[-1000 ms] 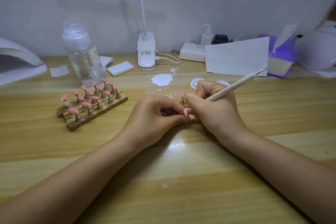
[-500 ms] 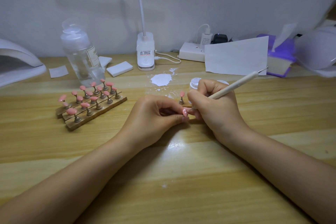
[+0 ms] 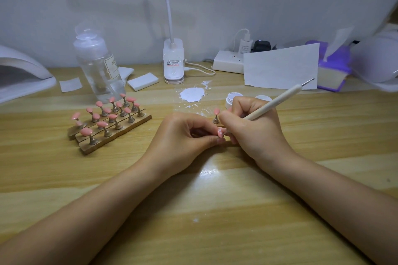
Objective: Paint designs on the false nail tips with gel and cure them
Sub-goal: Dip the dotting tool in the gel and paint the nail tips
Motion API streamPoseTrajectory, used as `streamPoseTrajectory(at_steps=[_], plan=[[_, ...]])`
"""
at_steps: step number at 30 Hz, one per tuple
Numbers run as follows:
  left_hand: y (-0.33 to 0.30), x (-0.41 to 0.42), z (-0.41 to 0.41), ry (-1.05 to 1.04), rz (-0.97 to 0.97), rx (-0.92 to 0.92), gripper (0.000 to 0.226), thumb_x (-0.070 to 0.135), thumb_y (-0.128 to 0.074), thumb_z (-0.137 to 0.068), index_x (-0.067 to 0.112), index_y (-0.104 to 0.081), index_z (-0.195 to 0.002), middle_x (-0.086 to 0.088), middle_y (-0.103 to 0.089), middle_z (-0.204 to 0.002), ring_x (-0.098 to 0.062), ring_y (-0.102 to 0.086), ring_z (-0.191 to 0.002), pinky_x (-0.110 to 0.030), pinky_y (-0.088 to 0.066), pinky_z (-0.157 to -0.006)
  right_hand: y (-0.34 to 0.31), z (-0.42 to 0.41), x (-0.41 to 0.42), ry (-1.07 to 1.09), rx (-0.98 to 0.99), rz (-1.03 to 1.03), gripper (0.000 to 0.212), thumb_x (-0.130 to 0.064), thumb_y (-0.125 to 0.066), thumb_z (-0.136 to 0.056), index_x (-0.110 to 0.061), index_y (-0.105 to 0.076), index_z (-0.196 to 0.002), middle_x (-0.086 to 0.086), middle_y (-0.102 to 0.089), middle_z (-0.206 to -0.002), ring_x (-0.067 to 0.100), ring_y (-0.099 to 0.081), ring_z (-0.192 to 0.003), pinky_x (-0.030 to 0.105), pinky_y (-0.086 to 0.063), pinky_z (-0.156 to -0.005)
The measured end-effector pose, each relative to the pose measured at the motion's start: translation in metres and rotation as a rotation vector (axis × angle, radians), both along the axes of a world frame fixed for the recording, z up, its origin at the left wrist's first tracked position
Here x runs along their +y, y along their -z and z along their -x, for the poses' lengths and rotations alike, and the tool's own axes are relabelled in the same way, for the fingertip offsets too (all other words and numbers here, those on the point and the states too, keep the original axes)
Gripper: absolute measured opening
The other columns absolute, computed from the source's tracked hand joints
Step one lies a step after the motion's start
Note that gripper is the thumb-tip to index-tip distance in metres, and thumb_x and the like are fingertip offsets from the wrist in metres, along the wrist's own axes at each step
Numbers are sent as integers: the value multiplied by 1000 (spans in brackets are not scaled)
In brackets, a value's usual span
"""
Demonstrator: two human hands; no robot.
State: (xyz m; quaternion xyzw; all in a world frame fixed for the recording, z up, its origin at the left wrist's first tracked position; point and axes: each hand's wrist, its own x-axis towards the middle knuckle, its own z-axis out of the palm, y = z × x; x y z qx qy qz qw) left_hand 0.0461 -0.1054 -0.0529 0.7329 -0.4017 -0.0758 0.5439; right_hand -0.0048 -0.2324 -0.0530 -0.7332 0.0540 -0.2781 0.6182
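Pinching a pink nail tip (image 3: 221,132) between curled fingers, your left hand (image 3: 183,140) is resting on the table (image 3: 215,211). Your right hand (image 3: 254,127) is gripping a dotting tool (image 3: 277,101) like a pen, its lower end hidden behind your fingers beside the tip. Behind, 1 more tip on a stand (image 3: 216,116) is waiting.

Bottle (image 3: 98,64) label: I make out only "JM" at its edge, far left; the rest turns out of my sight.
Lamp base (image 3: 173,61) sticker: red and dark print, far centre, too small for me to read.
Charger (image 3: 245,45) print: small grey lines, far right, unreadable to me.
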Motion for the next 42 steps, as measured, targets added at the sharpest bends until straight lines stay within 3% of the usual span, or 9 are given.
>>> streamPoseTrajectory(at_steps=[5,12,16,20,24,28,33,37,42], plan=[[-1,0,0,0,-2,-11,22,3,-74,-69,24,-69,-68,19,-65,-59,10,-59,-61,-6,-43,-60,1,0,0,-2,-4,4,45,4,-59,-76,-12,-33,-42,-6,-38,-34,6,-36,-37,22,-37,-50],[0,0,0,6,-1,13,18,3,-74,-70,20,-71,-71,14,-68,-65,7,-62,-63,-9,-45,-62,0,1,0,-5,-10,-1,47,4,-60,-77,-12,-32,-43,-6,-36,-34,6,-35,-36,14,-32,-43],[0,0,0,4,0,8,20,3,-74,-69,22,-70,-69,16,-67,-61,8,-61,-62,-7,-44,-61,0,1,0,17,-7,-3,47,3,-61,-76,-14,-31,-43,-1,-33,-37,12,-32,-42,21,-32,-48],[0,-1,0,6,2,8,22,2,-74,-70,23,-69,-67,16,-66,-60,9,-59,-61,-7,-43,-60,1,0,0,7,-12,5,48,4,-60,-77,-13,-31,-43,-4,-33,-35,6,-33,-38,14,-33,-46],[0,-1,-1,6,2,8,22,1,-74,-70,22,-70,-68,15,-66,-61,8,-60,-61,-8,-44,-60,1,0,0,21,-8,16,48,2,-61,-76,-15,-31,-42,-2,-35,-37,11,-34,-42,22,-31,-46],[0,-1,0,6,2,17,19,2,-74,-70,20,-70,-69,14,-67,-63,7,-60,-62,-9,-45,-62,1,0,0,8,-13,17,48,3,-61,-77,-14,-31,-43,-6,-34,-34,5,-35,-37,15,-33,-45],[0,-1,0,3,-1,8,19,2,-74,-70,21,-70,-69,15,-67,-62,8,-60,-62,-8,-44,-61,0,0,0,13,-16,12,47,4,-60,-76,-13,-31,-43,0,-34,-38,10,-31,-40,14,-32,-45],[0,0,0,3,2,12,18,3,-74,-70,21,-70,-68,15,-67,-62,8,-60,-62,-8,-44,-61,1,0,-1,2,-9,10,48,3,-60,-76,-14,-31,-43,-9,-34,-33,6,-32,-37,19,-32,-45],[-1,-1,0,9,1,17,18,1,-74,-70,19,-71,-69,16,-66,-61,10,-59,-61,-6,-42,-60,1,-1,-1,5,-15,7,48,5,-59,-76,-14,-31,-43,-7,-34,-34,6,-34,-38,17,-34,-47]])
